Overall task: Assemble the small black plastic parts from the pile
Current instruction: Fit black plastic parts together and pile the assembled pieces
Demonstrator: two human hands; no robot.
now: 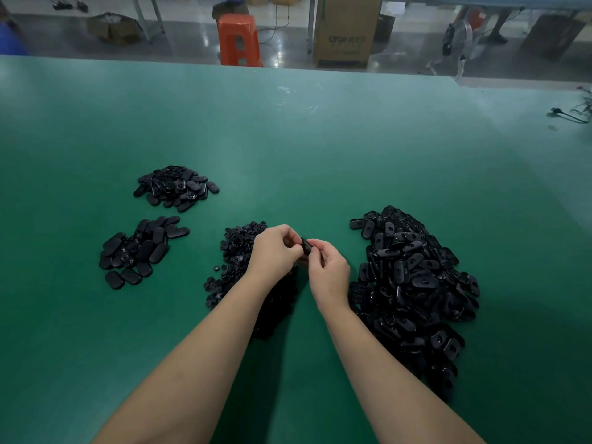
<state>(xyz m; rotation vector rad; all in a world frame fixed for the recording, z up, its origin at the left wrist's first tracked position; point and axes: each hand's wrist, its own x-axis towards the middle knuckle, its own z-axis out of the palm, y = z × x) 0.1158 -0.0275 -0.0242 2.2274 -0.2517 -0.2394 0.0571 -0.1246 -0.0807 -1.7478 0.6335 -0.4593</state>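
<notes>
My left hand (pixel 275 251) and my right hand (pixel 326 270) meet above the green table (pixel 288 139), both pinching one small black oval part (pixel 306 246) between the fingertips. Under my left hand lies a pile of small round black pieces (pixel 234 251). A big heap of black oval parts (pixel 413 283) lies to the right of my right hand. On the left are two smaller piles of oval parts, a near pile (pixel 137 251) and a far pile (pixel 176 187).
Beyond the table's far edge stand an orange stool (pixel 238 40) and a cardboard box (pixel 346 30) on the floor. Black cables (pixel 573 113) lie at the table's right edge.
</notes>
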